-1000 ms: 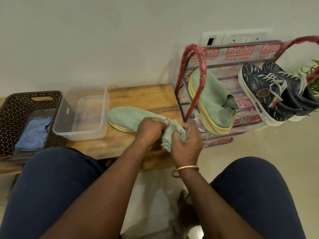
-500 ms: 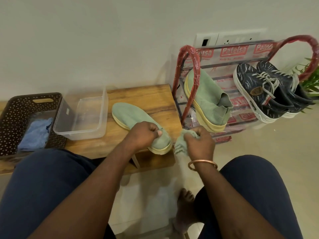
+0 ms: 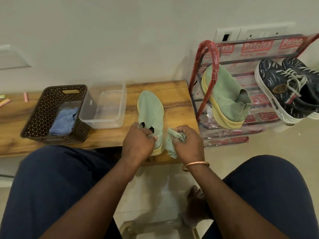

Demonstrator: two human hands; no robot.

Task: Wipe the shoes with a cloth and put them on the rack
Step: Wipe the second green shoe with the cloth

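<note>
- The green shoe (image 3: 151, 114) lies on the wooden bench (image 3: 174, 94) at centre frame. Its toe points to the wall and its heel is at the near edge.
- A second green shoe (image 3: 226, 100) already leans on the rack (image 3: 208, 54) at upper right, beside a pair of dark sneakers (image 3: 283, 88).
- The left hand (image 3: 138, 144) has its fingers curled into the collar at the heel, clamped on it.
- The right hand (image 3: 187, 144), just beside the shoe's right flank, has its fingers closed round a bunched green cloth (image 3: 172, 140). A loose corner hangs below the fist.
- The step in hand, as I judge it, is wiping this shoe before it joins the other on the rack.
- To do it well, pin the heel firmly so the shoe cannot skid on the smooth bench. Then draw the green cloth along the side from heel to toe and round the sole band.
- The upper looks matte and soft, knitted or suede-like, so it probably holds dust. Long strokes in one direction should suit it better than scrubbing.
- The pale yellow sole rim looks smooth and rubbery and should wipe clean easily.
- The green cloth is thin and limp, and a flatter fold would give more contact than a tight wad.
- At left of frame stand a clear plastic tub (image 3: 103, 109) and a perforated brown basket (image 3: 43, 109) holding a crumpled blue cloth (image 3: 63, 119).
</note>
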